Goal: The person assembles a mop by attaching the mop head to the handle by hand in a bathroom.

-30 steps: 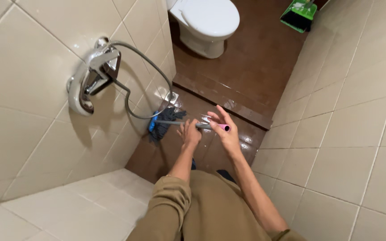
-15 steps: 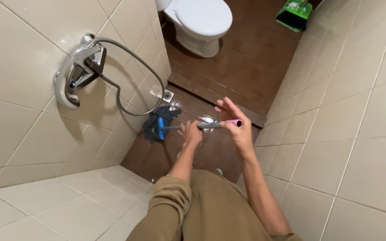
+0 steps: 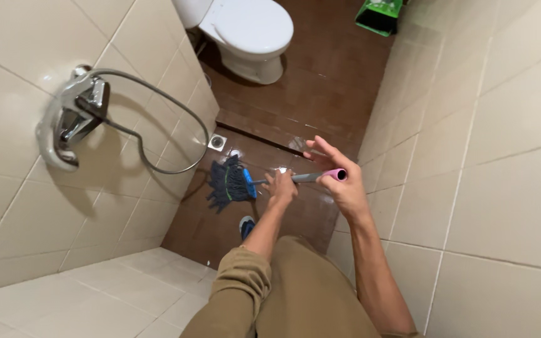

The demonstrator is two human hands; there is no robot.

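The right hand (image 3: 339,181) grips the top of a mop handle (image 3: 302,178) loosely: the thumb and lower fingers wrap the pink end cap, while the upper fingers stand spread and lifted off the shaft. Just below it along the same grey shaft, the left hand (image 3: 280,188) is closed round the handle, knuckles up, its olive sleeve running back toward the camera. Past the left hand the shaft runs on to a blue clamp and the dark, stringy mop head (image 3: 228,183), which lies spread on the wet brown floor (image 3: 295,219) close to the left wall. Just beyond the mop head, farther from the hands, a small square floor drain (image 3: 218,142) sits in the corner under a low step. Below the left hand, a foot in a dark shoe (image 3: 246,226) stands on the floor. To the left of the hands, on the beige tiled wall, hangs a chrome tap fitting (image 3: 70,119) with a grey hose (image 3: 158,134) looping down toward the mop head. Well beyond the hands, on the raised floor, stands a white toilet (image 3: 248,34) with its lid down, and off past the right hand, near the right wall, a green dustpan (image 3: 380,15).
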